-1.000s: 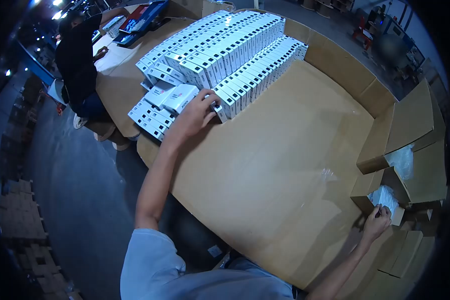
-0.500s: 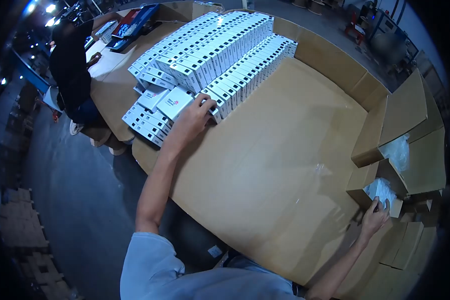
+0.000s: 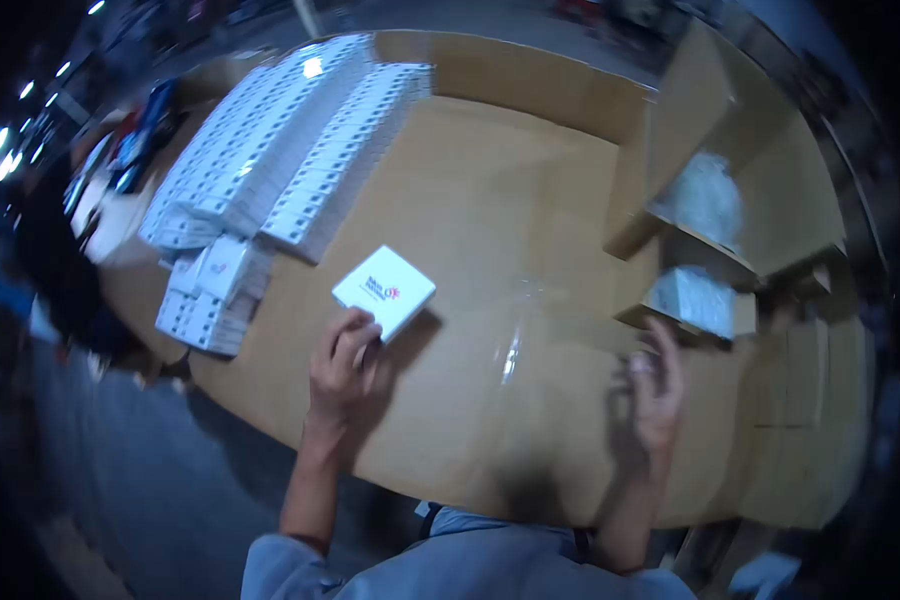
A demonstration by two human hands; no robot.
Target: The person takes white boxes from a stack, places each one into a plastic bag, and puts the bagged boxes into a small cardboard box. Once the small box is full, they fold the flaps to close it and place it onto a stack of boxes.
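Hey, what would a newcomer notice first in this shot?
The white box with a red logo, held by the left hand over the cardboard-covered table. Behind it, at the far left, run long rows of white boxes. The right hand, blurred, hovers below open cartons on the right.

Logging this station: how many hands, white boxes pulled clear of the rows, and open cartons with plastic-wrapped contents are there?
Hands: 2, left hand, right hand
Held white box: 1
Open cartons: 2, upper carton, lower carton
Total: 5
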